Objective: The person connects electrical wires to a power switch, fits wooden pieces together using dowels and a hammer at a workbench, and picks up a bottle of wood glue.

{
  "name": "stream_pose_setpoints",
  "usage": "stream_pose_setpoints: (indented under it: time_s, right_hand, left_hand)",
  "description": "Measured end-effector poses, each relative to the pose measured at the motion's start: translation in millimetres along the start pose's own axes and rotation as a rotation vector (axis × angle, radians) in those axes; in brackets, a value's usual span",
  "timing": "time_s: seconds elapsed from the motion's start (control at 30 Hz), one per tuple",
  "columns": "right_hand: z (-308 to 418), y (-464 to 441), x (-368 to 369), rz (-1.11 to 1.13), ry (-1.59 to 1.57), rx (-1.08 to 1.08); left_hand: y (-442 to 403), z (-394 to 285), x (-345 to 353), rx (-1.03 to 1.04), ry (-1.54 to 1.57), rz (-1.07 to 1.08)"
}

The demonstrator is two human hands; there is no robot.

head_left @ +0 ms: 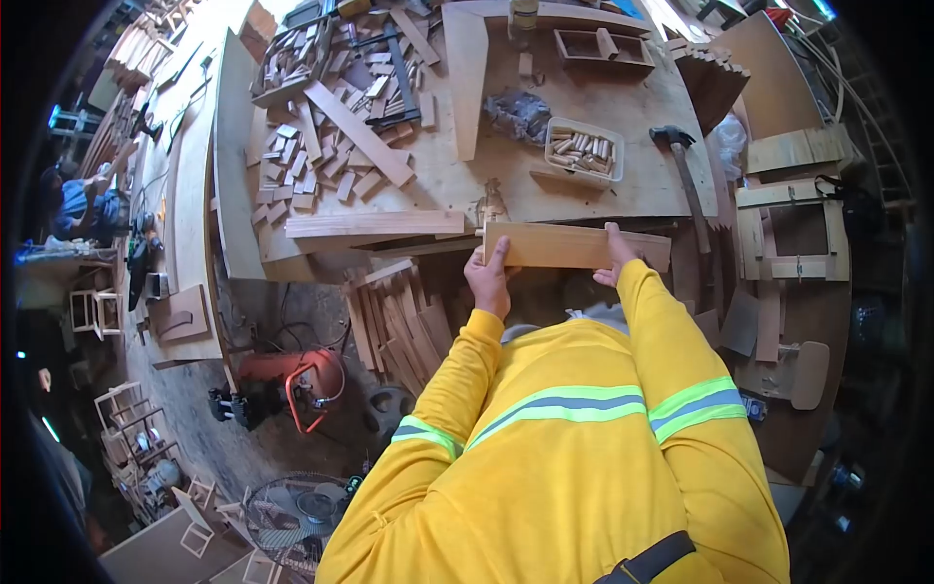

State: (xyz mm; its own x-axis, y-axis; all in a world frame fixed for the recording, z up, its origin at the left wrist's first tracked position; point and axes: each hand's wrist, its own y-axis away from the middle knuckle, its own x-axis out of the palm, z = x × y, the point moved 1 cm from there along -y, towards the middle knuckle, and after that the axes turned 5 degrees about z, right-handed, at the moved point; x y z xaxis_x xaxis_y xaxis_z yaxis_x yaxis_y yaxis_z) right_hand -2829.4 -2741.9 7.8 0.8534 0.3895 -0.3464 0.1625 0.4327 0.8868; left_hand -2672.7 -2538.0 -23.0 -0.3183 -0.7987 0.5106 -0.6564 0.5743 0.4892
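A flat wooden board [555,247] is held lengthwise at the near edge of the workbench [584,200]. My left hand [489,276] grips its left end, with the thumb on the face. On the right, my right hand [620,255] holds the board with fingers at its top edge and lower side. A small peg-like piece sticks out at the board's left end. Past the board on the bench stand a plastic tub of wooden dowels [584,152] and a hammer [681,161].
Many small wood blocks [341,161] and a long strip [360,133] lie at the bench's left. Below are stacked boards [397,321] and a red tank [292,375]. A wooden frame [793,190] is at right. Another person [83,204] is at far left.
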Motion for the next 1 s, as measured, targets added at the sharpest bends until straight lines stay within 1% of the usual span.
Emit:
stream_pose_setpoints:
  time_s: [0.1, 0.2, 0.27, 0.37, 0.5, 0.63, 0.8, 0.93, 1.0]
  right_hand:
    - [-6.8, -2.4, 12.3, 0.011, -0.049, -0.018]
    - [-12.4, -24.2, 16.1, 0.033, -0.059, 0.004]
    - [-7.4, -18.2, 21.7, 0.041, -0.062, 0.01]
    - [-8.6, -9.2, 28.6, -0.073, -0.108, 0.014]
    - [-6.8, -6.7, 42.4, -0.126, -0.102, 0.016]
    - [2.2, -0.4, 44.7, -0.097, -0.046, -0.01]
    - [12.0, 12.1, 51.0, -0.211, -0.023, -0.063]
    - [12.2, 2.4, 49.1, -0.127, -0.001, -0.014]
    - [11.2, 2.8, 47.3, -0.116, 0.016, -0.015]
  left_hand:
    - [-14.8, -7.1, 3.8, -0.029, 0.043, -0.087]
    - [-27.0, 1.2, 2.5, -0.039, 0.042, -0.128]
    - [-33.5, 0.9, 2.4, -0.041, 0.048, -0.147]
    - [-38.7, 3.5, -0.3, -0.057, 0.025, -0.185]
    - [-48.8, 7.8, -8.4, -0.075, -0.016, -0.26]
    - [-50.9, 5.6, -10.4, -0.073, -0.07, -0.292]
    - [-48.4, 2.8, -10.8, -0.066, -0.011, -0.268]
    - [-43.8, -7.0, -16.8, -0.012, -0.016, -0.225]
    - [-41.1, -15.7, -25.4, -0.111, 0.136, -0.189]
